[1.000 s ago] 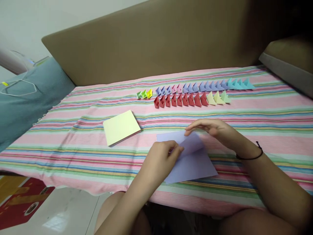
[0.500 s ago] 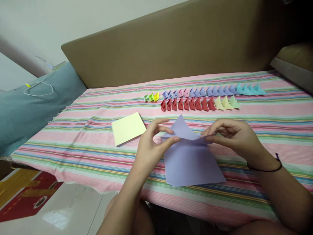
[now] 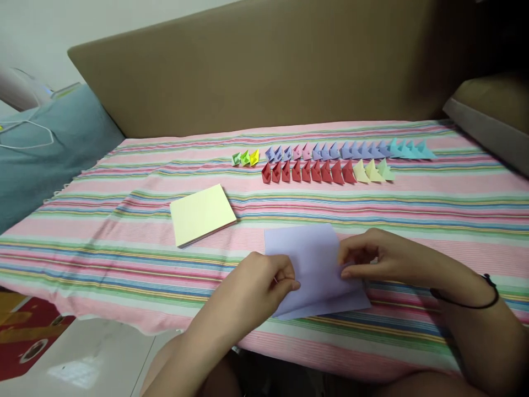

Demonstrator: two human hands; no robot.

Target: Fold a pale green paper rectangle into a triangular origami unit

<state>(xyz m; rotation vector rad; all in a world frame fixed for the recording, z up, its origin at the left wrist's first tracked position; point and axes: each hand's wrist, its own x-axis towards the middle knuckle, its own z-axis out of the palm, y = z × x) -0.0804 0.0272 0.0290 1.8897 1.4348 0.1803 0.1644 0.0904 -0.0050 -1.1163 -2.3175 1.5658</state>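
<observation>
Squarely between both hands lies the lilac paper, on striped cloth.
In the head view, the right hand has its fingers clamped on the paper's right side; the left hand has fingers curled together over its left, hold unclear. Neither is plainly nearer. A pale yellow pad lies leftward, apart; folded paper pieces stand beyond.

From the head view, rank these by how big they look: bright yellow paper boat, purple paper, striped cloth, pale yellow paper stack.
Largest to smallest:
1. striped cloth
2. purple paper, though it lies nearer the camera than the stack
3. pale yellow paper stack
4. bright yellow paper boat
</observation>
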